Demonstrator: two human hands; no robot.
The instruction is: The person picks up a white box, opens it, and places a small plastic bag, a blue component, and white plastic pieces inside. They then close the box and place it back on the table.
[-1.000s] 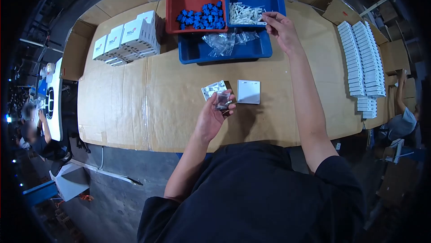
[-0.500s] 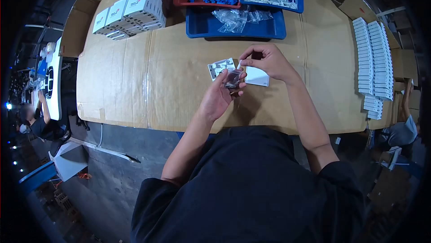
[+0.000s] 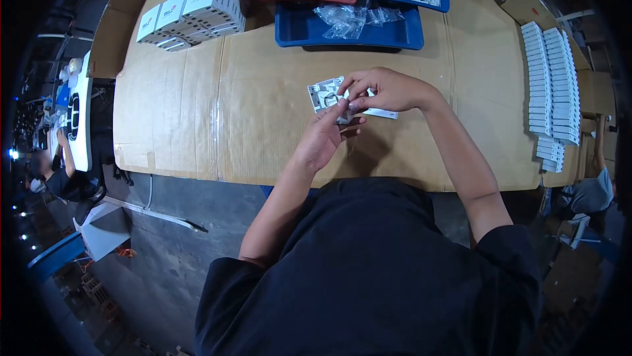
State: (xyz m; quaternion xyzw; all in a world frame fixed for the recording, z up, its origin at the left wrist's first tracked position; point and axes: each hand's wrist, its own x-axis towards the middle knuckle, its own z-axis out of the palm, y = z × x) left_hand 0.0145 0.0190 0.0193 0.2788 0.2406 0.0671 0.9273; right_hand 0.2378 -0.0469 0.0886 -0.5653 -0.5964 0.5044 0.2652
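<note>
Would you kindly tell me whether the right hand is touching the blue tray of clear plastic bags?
Apart: the head view shows a strip of cardboard between the right hand and the blue tray.

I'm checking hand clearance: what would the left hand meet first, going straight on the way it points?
Most likely the right hand, which bends in just ahead of the left hand; depth is unclear, so they may touch now.
</note>
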